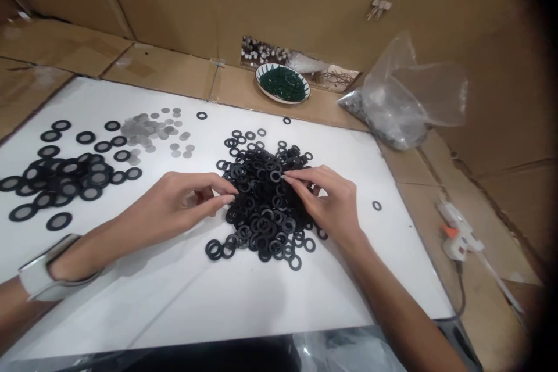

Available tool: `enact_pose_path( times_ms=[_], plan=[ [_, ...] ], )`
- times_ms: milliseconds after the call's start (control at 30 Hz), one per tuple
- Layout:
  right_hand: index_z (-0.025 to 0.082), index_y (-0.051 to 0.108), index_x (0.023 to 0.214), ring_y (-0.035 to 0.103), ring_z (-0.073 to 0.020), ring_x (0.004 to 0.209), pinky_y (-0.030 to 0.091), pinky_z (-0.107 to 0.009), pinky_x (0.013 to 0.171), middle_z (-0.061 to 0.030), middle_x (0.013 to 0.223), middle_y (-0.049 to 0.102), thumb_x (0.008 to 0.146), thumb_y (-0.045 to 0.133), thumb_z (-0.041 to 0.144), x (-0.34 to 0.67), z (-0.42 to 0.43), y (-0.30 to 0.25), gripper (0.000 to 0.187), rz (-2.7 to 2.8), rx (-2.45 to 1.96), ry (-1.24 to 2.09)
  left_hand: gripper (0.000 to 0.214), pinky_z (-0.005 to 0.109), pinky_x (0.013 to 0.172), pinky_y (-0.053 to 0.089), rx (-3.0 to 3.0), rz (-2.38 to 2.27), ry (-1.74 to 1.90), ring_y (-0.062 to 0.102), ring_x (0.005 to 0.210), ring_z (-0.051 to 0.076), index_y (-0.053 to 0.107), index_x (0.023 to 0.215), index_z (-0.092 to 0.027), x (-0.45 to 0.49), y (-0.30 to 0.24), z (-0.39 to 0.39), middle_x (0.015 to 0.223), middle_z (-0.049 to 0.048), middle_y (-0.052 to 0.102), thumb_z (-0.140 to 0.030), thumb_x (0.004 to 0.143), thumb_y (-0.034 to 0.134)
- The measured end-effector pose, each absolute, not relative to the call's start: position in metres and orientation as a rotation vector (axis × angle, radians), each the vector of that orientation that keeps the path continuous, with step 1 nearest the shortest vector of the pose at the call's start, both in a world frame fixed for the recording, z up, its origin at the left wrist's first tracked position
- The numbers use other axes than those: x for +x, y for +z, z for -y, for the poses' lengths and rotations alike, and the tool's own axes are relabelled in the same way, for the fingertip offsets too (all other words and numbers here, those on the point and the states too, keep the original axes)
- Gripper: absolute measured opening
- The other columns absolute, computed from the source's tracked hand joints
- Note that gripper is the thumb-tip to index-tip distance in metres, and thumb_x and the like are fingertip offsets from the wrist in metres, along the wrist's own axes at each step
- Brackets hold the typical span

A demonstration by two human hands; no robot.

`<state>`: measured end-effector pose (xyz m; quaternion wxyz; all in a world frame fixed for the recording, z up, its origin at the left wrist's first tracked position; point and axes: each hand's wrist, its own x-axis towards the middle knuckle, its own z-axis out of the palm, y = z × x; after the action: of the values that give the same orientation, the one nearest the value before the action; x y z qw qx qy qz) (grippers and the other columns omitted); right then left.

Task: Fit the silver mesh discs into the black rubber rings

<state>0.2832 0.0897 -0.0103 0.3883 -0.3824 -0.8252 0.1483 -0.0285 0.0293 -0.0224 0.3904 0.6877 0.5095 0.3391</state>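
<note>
The pile of black rings (261, 197) is lying in the middle of the white board (131, 314), and both hands are working at it. The right hand (326, 200) is resting on top of the pile with its fingers bent, the forefinger tip touching the rings; I cannot tell whether it is gripping one. The left hand (174, 206) is pinching thumb and forefinger together at the pile's left edge, and whether a ring is sitting between them is hidden.

This looks like the picking-out step: single rings being teased from the heap. A clean lift is calling for one ring to be separated from its neighbours, since they are overlapping.

Well to the left, grey mesh discs (148, 131) and rings with mesh inside (65, 177) are lying spread out. A glue gun (457, 235) is lying off the board at the right.
</note>
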Motion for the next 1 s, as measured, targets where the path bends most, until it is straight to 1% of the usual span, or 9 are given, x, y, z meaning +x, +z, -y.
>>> enact_pose_path(
  times_ms=[133,267,367,433,533,633,733,867,1000],
  plan=[
    [0.029,0.087,0.107,0.08,-0.022,0.088,0.066,-0.04,0.076,-0.0016,0.102,0.089,0.104,0.079,0.02,0.281,-0.085,-0.005,0.013,2.051,-1.001,0.394,0.027,0.028,0.055,0.056,1.649,-1.32,0.895,0.073,0.064,0.02,0.087,0.107,-0.032,-0.02,-0.025,-0.024,0.086,0.004,0.082,-0.055,0.099,0.077],
    [0.029,0.087,0.107,0.081,-0.021,0.084,0.064,-0.037,0.067,-0.0018,0.101,0.089,0.102,0.083,0.019,0.268,-0.068,-0.001,0.012,1.96,-0.918,0.549,0.026,0.028,0.053,0.055,1.593,-1.342,0.965,0.072,0.062,0.019,0.087,0.098,-0.031,-0.007,-0.019,-0.017,0.078,0.0026,0.079,-0.056,0.096,0.082],
    [0.028,0.083,0.119,0.084,-0.02,0.084,0.066,-0.036,0.068,-0.0021,0.105,0.09,0.1,0.081,0.008,0.26,-0.056,0.0,0.028,2.039,-0.63,0.505,0.026,0.029,0.052,0.057,1.513,-1.318,0.97,0.074,0.062,0.02,0.087,0.096,-0.03,0.003,-0.015,-0.012,0.077,0.0026,0.079,-0.056,0.095,0.083],
    [0.026,0.079,0.127,0.086,-0.0202,0.09,0.067,-0.035,0.069,-0.0042,0.11,0.09,0.098,0.08,0.001,0.259,-0.052,0.0,0.038,2.072,-0.496,0.455,0.028,0.029,0.05,0.056,1.463,-1.3,0.972,0.074,0.06,0.02,0.086,0.096,-0.028,0.007,-0.014,-0.009,0.078,0.0029,0.079,-0.056,0.096,0.082],
    [0.026,0.077,0.132,0.088,-0.021,0.099,0.07,-0.036,0.073,-0.0057,0.116,0.089,0.098,0.079,0.0,0.261,-0.049,0.003,0.043,2.149,-0.467,0.422,0.029,0.028,0.048,0.055,1.444,-1.298,0.985,0.074,0.057,0.019,0.086,0.098,-0.028,0.01,-0.015,-0.006,0.081,0.0028,0.08,-0.056,0.096,0.082],
    [0.03,0.076,0.132,0.087,-0.0208,0.1,0.071,-0.037,0.076,-0.0043,0.119,0.089,0.1,0.078,0.001,0.264,-0.047,0.007,0.043,2.226,-0.531,0.377,0.026,0.027,0.047,0.055,1.475,-1.298,1.019,0.072,0.055,0.016,0.087,0.098,-0.029,0.01,-0.015,-0.003,0.083,0.0017,0.081,-0.054,0.095,0.083],
    [0.031,0.077,0.129,0.087,-0.0213,0.097,0.069,-0.038,0.074,-0.0035,0.117,0.089,0.099,0.077,-0.001,0.267,-0.047,0.007,0.043,2.243,-0.563,0.321,0.023,0.026,0.046,0.052,1.507,-1.302,1.038,0.07,0.054,0.015,0.088,0.098,-0.029,0.009,-0.014,-0.002,0.084,0.0012,0.081,-0.052,0.095,0.084],
    [0.026,0.076,0.126,0.086,-0.0229,0.094,0.066,-0.038,0.07,-0.0064,0.112,0.089,0.096,0.076,-0.004,0.269,-0.049,0.006,0.042,2.235,-0.544,0.262,0.022,0.026,0.045,0.052,1.498,-1.293,1.076,0.068,0.05,0.013,0.087,0.098,-0.028,0.008,-0.011,-0.001,0.084,0.001,0.081,-0.05,0.095,0.086],
    [0.021,0.077,0.117,0.084,-0.0218,0.088,0.065,-0.036,0.068,-0.0081,0.106,0.089,0.097,0.08,0.0,0.267,-0.05,0.007,0.03,2.221,-0.537,0.236,0.023,0.022,0.048,0.054,1.488,-1.321,1.015,0.069,0.053,0.011,0.085,0.1,-0.024,0.007,-0.005,-0.002,0.087,0.0015,0.081,-0.047,0.099,0.083]
  ],
)
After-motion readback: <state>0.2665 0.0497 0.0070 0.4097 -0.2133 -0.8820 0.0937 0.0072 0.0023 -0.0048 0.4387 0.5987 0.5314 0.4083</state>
